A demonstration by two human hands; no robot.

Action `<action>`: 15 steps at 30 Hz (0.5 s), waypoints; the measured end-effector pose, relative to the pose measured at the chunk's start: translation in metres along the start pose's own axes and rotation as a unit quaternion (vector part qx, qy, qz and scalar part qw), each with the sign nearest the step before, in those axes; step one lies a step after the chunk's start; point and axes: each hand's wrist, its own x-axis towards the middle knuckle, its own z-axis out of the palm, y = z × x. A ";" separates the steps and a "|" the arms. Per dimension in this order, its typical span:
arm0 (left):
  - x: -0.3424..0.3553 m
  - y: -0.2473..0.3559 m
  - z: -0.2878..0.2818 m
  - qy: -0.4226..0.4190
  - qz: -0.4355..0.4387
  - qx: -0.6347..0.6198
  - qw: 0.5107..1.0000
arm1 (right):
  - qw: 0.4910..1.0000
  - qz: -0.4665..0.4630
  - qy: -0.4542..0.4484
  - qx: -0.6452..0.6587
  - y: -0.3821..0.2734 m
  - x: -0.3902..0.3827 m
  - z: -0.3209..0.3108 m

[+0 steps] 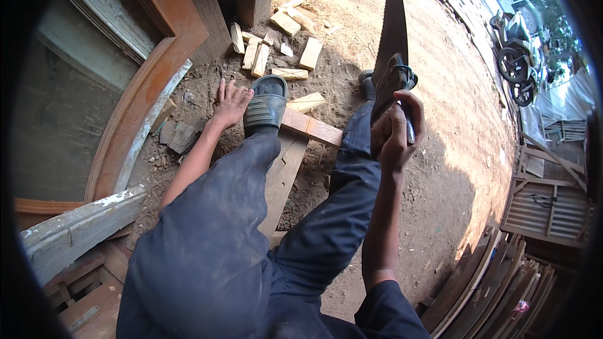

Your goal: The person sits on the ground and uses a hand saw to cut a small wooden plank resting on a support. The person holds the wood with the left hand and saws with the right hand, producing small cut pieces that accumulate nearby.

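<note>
My right hand (397,127) is wrapped round the handle of a hand saw (394,22). Its long dark blade points away from me, raised above the ground, with the toothed edge to the left. My left hand (231,104) is stretched down beside my left sandal (265,108), fingers spread, holding nothing that I can see. That sandal presses on a reddish wooden bar (321,131), which has a pale line across it and lies over a wider plank (284,172). The bar's left end is hidden behind my foot, and its right end meets my right trouser leg. The blade is apart from the bar.
Several cut wood blocks (310,54) lie scattered on the dirt beyond my left foot. A brown wooden frame with panes (188,25) leans at the left, above a weathered white beam (88,229). Stacked boards (468,276) stand lower right; motorcycles (516,63) are parked far right.
</note>
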 end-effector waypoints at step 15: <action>-0.008 0.021 -0.013 -0.035 -0.012 -0.062 0.997 | 0.940 0.324 -0.055 0.091 0.138 -0.007 0.031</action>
